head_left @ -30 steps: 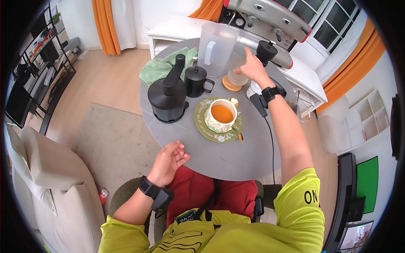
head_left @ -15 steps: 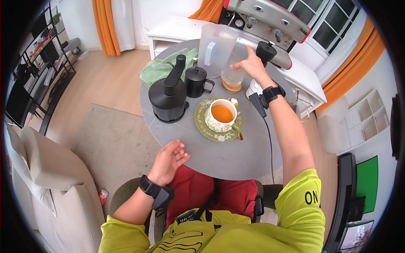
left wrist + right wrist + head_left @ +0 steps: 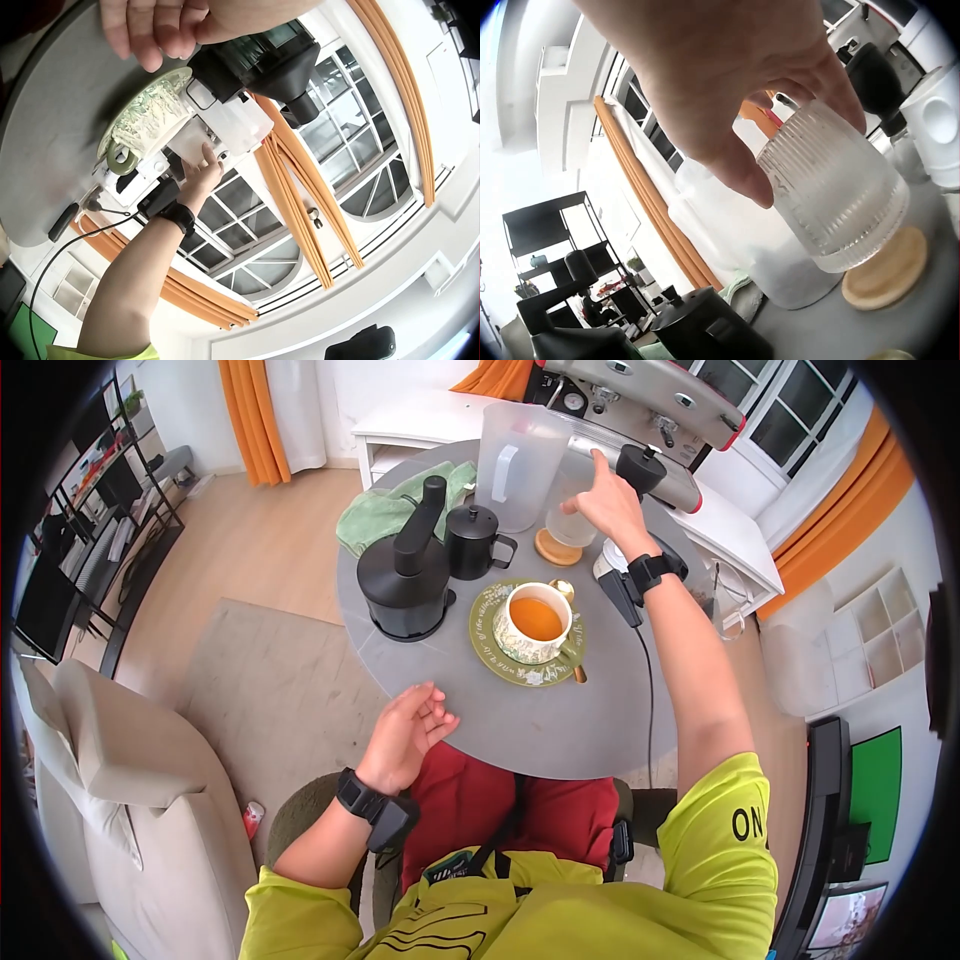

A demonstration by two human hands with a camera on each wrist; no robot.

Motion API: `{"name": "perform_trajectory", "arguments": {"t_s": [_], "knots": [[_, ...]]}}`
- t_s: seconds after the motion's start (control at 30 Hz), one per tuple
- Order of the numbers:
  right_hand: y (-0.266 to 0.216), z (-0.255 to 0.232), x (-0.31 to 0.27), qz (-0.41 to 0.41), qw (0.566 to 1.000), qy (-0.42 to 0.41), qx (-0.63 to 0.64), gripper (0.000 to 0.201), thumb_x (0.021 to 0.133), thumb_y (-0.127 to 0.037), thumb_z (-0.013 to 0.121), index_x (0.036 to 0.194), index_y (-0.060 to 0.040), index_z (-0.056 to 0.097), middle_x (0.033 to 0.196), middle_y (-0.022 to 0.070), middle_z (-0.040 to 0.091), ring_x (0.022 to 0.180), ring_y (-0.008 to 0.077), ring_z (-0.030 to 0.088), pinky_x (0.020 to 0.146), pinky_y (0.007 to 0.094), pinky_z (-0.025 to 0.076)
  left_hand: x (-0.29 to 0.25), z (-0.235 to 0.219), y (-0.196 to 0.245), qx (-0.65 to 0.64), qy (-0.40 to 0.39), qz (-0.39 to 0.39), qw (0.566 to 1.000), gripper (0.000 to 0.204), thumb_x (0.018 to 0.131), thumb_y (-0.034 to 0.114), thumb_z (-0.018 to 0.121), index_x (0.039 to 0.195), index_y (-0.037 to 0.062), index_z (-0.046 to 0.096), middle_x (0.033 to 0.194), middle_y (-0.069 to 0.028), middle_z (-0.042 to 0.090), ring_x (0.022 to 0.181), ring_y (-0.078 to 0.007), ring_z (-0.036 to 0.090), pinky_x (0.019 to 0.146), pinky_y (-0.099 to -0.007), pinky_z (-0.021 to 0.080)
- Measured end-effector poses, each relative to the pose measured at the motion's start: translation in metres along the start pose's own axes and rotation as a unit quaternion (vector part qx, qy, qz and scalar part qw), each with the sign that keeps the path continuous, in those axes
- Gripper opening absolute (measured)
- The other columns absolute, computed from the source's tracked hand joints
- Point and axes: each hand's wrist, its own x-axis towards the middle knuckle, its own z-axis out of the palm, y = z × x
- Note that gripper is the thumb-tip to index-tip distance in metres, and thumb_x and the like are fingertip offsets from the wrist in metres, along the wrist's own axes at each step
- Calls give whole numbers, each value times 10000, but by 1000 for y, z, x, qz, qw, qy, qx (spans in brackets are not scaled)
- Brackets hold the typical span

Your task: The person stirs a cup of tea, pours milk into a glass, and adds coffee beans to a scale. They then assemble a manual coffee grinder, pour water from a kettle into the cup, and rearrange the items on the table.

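My right hand holds a clear ribbed glass near its rim, with the thumb on one side and fingers on the other. The glass is tilted and overlaps a round wooden coaster in the right wrist view. On the near side of the table, my left hand hangs loosely curled at the edge and holds nothing. Between the hands stands a patterned cup of orange-brown drink on a green saucer. A gold spoon lies on the saucer.
A tall translucent pitcher stands left of the glass. Farther left are a small black lidded pot, a large black vessel with a raised handle and a green cloth. A black-topped container stands beyond my right hand.
The glass first shifted left over the coaster, then back right, baring more of the coaster. My right hand moved with it. The left hand keeps its pose; the head view has shifted slightly.
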Motion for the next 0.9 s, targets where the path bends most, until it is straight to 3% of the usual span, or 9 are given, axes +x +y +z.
{"name": "perform_trajectory", "arguments": {"t_s": [0.1,0.2,0.4,0.57,0.9], "knots": [[11,6,7,0,999,-16,-31,1013,593,-283,754,1450,-27,280,1213,298,562,1165,377,544,979,381,422,2,1,0,-1,0,-1,1000,175,978,207,470,861,88,522,765,9,530,740,-122,556,846,-319,492],[16,12,5,-3,999,27,31,1006,589,-282,751,1449,-42,287,1185,288,582,1138,382,559,966,385,433,2,1,0,2,3,-2,1000,179,979,205,465,856,88,522,764,9,529,741,-122,557,841,-317,492],[14,7,6,7,997,-50,-62,1019,582,-298,760,1447,-31,291,1244,289,548,1193,373,525,999,379,409,3,-2,-1,-3,-5,4,1000,185,983,210,460,888,67,528,765,-3,518,747,-136,567,833,-320,498],[28,21,10,-8,1000,5,26,1014,582,-291,763,1449,-49,294,1237,278,555,1168,385,537,990,394,414,3,-1,-1,0,2,0,1000,189,979,219,475,852,88,524,757,6,531,737,-127,565,850,-325,500],[38,38,16,-8,1000,20,1,990,583,-204,780,1423,-8,296,1151,289,592,1113,396,569,952,392,453,4,-3,0,-6,3,1,1000,191,979,217,480,848,85,526,762,4,539,723,-126,581,835,-326,521]]}}
